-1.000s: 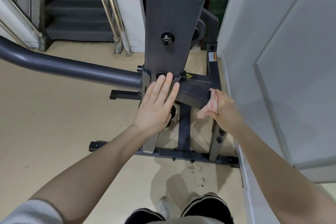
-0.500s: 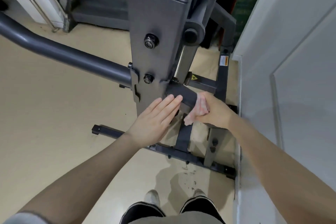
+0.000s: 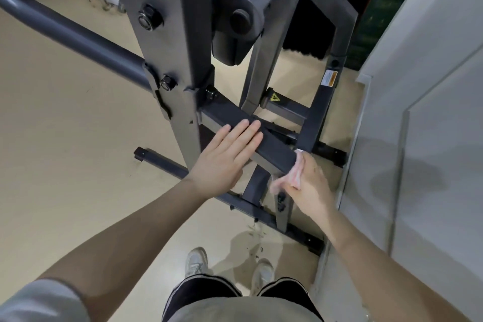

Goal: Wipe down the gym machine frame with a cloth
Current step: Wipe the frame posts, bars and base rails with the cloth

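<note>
A beige floor (image 3: 65,165) is seen beneath a dark grey gym machine frame (image 3: 180,34), which stands close beside a white wall panel (image 3: 431,112) at the floor's right edge. A broad upright post rises from the frame's base, and a round tube (image 3: 78,42) is joined to its left side. A slanted square bar (image 3: 271,146) runs from the foot of the post down toward the right. Two base rails lie flat on the floor below it. The left hand (image 3: 224,157) is laid flat on the slanted bar with fingers straight, gripping nothing. The right hand (image 3: 311,185) is curled around a pink cloth (image 3: 290,178), which is pressed against the lower right end of the slanted bar. Two pale shoes (image 3: 196,261) are planted on the floor near its bottom edge. A yellow warning sticker (image 3: 275,98) is fixed to a cross member behind the bar.
</note>
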### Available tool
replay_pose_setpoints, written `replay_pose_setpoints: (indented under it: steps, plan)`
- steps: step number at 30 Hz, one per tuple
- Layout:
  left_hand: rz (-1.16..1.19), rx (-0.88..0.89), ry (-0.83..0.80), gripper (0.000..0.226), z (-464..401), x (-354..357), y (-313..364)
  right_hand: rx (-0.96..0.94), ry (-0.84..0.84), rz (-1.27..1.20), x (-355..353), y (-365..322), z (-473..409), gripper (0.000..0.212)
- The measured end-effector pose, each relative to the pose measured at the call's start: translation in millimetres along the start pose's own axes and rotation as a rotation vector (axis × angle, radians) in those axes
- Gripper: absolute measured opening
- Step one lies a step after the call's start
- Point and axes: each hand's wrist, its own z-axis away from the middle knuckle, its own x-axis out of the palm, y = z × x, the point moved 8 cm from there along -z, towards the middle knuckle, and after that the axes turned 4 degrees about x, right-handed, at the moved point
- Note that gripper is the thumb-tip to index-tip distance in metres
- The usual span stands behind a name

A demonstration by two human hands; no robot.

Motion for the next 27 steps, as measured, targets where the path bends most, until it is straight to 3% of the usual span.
replay_pose_setpoints:
  steps: [2, 5, 8, 10, 12, 13, 14, 15, 16, 17, 19, 21, 23, 25, 27]
  plan:
    - [-0.018, -0.001, -0.039, 0.068, -5, 4, 11, 0.103, -0.099, -0.228, 6, -8, -5, 0.089]
    - [-0.007, -0.046, -0.034, 0.065, -7, 4, 16, 0.069, -0.017, -0.376, 19, -7, -2, 0.089]
    - [-0.002, -0.079, -0.024, 0.055, -8, 3, 16, 0.231, -0.172, -0.481, 53, 29, 29, 0.093]
    - [-0.009, -0.096, -0.031, 0.054, -8, 3, 18, 0.12, -0.247, -0.436, 59, 27, 30, 0.077]
    - [-0.03, -0.101, -0.039, 0.06, -8, 5, 21, 0.141, -0.233, -0.69, 48, 17, 13, 0.048]
    - [-0.038, -0.109, -0.046, 0.066, -8, 6, 22, 0.204, -0.196, -0.806, 41, 18, 3, 0.042]
    - [-0.042, -0.117, -0.052, 0.071, -8, 8, 22, 0.145, -0.208, -0.802, 30, 3, -4, 0.042]
    - [-0.045, -0.121, -0.053, 0.074, -9, 8, 23, 0.019, -0.176, -0.676, 18, -6, -7, 0.053]
    - [-0.045, -0.125, -0.051, 0.075, -10, 9, 23, -0.069, -0.119, -0.483, 14, -10, -3, 0.078]
    - [-0.042, -0.128, -0.053, 0.077, -10, 9, 23, -0.044, -0.11, -0.452, 29, -1, 8, 0.096]
    - [-0.039, -0.131, -0.06, 0.079, -10, 9, 23, 0.001, -0.255, -0.53, 63, 15, 24, 0.096]
    - [-0.038, -0.117, -0.057, 0.079, -9, 8, 23, 0.118, -0.385, -0.816, 79, 22, 21, 0.091]
    - [-0.03, -0.107, -0.051, 0.079, -9, 8, 23, 0.134, -0.443, -0.782, 72, 13, 20, 0.097]
    - [-0.017, -0.104, -0.051, 0.079, -9, 8, 23, 0.09, -0.379, -0.9, 53, 1, 18, 0.105]
    - [-0.007, -0.099, -0.064, 0.079, -8, 10, 23, 0.025, -0.238, -1.025, 29, -10, 24, 0.098]
